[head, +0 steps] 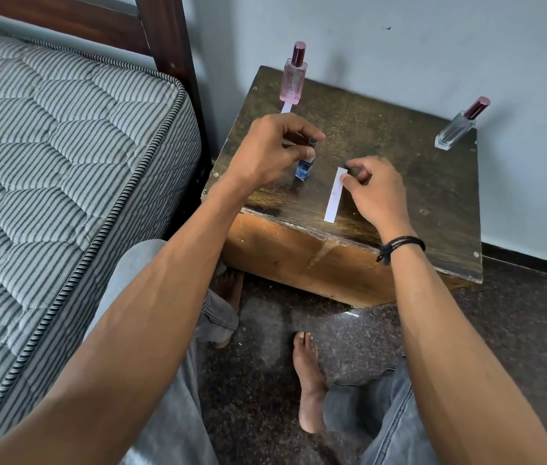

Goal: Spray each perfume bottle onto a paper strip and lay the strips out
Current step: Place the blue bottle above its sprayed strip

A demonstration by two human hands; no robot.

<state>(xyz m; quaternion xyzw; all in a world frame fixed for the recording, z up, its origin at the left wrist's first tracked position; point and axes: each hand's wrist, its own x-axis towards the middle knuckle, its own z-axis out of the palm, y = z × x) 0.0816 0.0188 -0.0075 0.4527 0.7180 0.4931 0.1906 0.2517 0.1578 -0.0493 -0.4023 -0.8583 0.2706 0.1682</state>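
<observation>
A small blue perfume bottle point(305, 167) stands on the dark wooden table point(399, 182). My left hand point(265, 149) grips its top between thumb and fingers. My right hand point(374, 186) pinches the upper end of a white paper strip point(335, 195) that lies on the table near the front edge. A pink perfume bottle point(293, 78) with a maroon cap stands at the back left corner, with another white strip point(286, 107) showing in front of its base. A clear bottle point(456, 129) with a maroon cap stands at the back right corner.
A striped mattress point(64, 162) on a dark wooden bed frame point(168, 45) lies left of the table. A pale wall point(399, 38) rises behind it. My bare feet point(309, 380) rest on the speckled dark floor below.
</observation>
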